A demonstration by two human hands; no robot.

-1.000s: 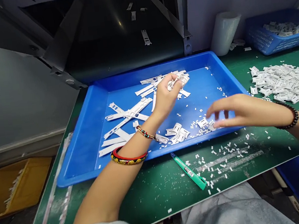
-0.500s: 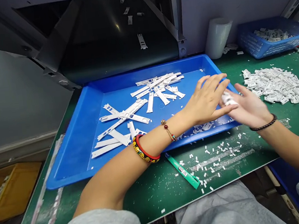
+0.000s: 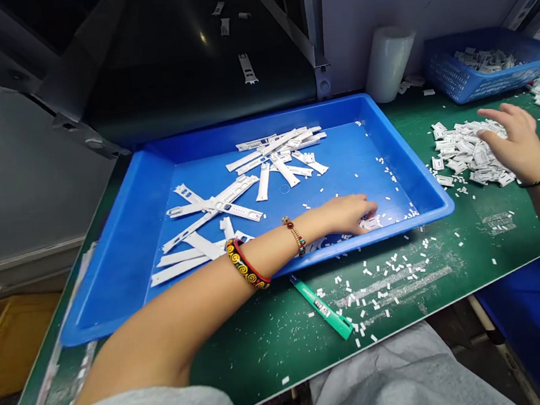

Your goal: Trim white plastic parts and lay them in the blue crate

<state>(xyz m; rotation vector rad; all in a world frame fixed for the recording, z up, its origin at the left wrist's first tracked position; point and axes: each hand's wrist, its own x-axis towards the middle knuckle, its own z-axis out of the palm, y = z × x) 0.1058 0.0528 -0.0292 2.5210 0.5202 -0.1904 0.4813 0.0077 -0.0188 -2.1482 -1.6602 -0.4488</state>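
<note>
My left hand (image 3: 349,214) reaches down inside the blue tray (image 3: 419,208), near its front edge. Its fingers are curled around small white plastic parts (image 3: 370,223), which they partly cover. Over a pile of white plastic parts (image 3: 474,156) on the table, my right hand (image 3: 516,142) is open, thumb and fingers apart, with nothing seen in it. Long white plastic strips (image 3: 212,204) lie crossed over one another in the left and back of the tray.
A green box cutter (image 3: 321,307) lies before the tray among white chips. Behind the tray, a dark conveyor belt (image 3: 179,89) carries several white pieces. At the back right stand a white roll (image 3: 389,64) and a blue basket (image 3: 476,85) of white parts.
My hands have moved apart. The left went down into the tray's front; the right moved right to the pile, and the white parts on its palm no longer show. The view shifted slightly.
</note>
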